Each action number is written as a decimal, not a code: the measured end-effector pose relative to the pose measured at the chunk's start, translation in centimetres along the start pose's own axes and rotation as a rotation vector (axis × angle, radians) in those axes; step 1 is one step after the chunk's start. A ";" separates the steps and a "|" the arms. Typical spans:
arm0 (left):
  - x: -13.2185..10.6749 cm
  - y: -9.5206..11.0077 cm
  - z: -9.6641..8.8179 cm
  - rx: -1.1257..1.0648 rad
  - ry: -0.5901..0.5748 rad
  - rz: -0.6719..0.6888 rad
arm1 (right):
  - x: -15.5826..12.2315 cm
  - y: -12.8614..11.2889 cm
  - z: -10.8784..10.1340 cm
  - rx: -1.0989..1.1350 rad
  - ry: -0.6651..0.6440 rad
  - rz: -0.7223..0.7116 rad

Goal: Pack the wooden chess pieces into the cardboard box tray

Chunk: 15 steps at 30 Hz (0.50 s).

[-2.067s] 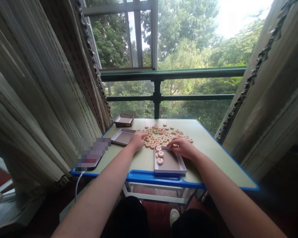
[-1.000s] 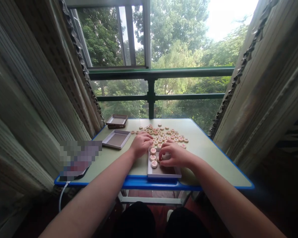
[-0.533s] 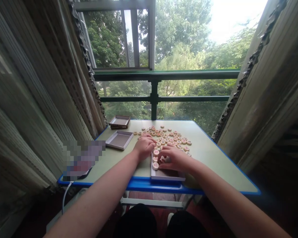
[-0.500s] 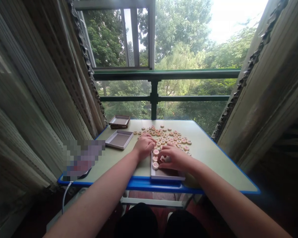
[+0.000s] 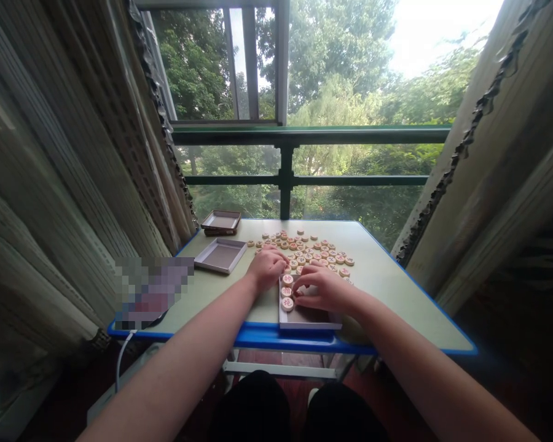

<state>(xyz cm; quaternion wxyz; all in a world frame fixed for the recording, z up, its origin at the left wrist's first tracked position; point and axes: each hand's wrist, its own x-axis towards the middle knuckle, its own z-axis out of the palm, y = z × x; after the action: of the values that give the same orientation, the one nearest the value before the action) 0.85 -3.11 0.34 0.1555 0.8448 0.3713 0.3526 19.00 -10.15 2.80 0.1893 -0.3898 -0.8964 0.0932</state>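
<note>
My right hand (image 5: 325, 288) reaches into a shallow white-edged box (image 5: 311, 325) at the table's near edge. Its thumb and fingers are bent together at the right side of the middle xiangqi piece (image 5: 286, 291); the fingertips are partly hidden. That piece lies in a column along the box's left wall, between a top piece (image 5: 287, 280) and a bottom piece (image 5: 287, 304), all with red characters. My left hand (image 5: 267, 269) is curled just beyond the box's upper left corner, beside the loose pieces (image 5: 308, 252). What its fingers hold, if anything, is hidden.
Several round wooden pieces spread over the middle and far part of the pale, blue-edged table (image 5: 396, 307). An open tray (image 5: 221, 256) and stacked box parts (image 5: 221, 222) stand at the left. A blurred-out device (image 5: 156, 294) with a white cable (image 5: 121, 362) lies near the left edge.
My right hand's fingers have shifted slightly, and the middle piece in the column now shows more of its face. My left hand stays curled in nearly the same place.
</note>
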 end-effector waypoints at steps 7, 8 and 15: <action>-0.1 0.1 -0.2 -0.005 0.000 0.026 | 0.2 -0.1 -0.2 -0.050 0.042 0.082; -0.1 0.1 -0.2 -0.009 -0.002 0.029 | 0.3 -0.1 -0.1 -0.068 0.027 0.082; 0.0 0.2 -0.3 0.012 -0.013 0.048 | 0.3 -0.2 -0.1 -0.086 -0.030 0.056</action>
<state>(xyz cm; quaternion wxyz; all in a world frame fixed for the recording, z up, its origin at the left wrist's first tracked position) 0.70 -3.28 0.67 0.1440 0.8566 0.3521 0.3486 18.68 -10.04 3.05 0.1562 -0.4209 -0.8911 0.0659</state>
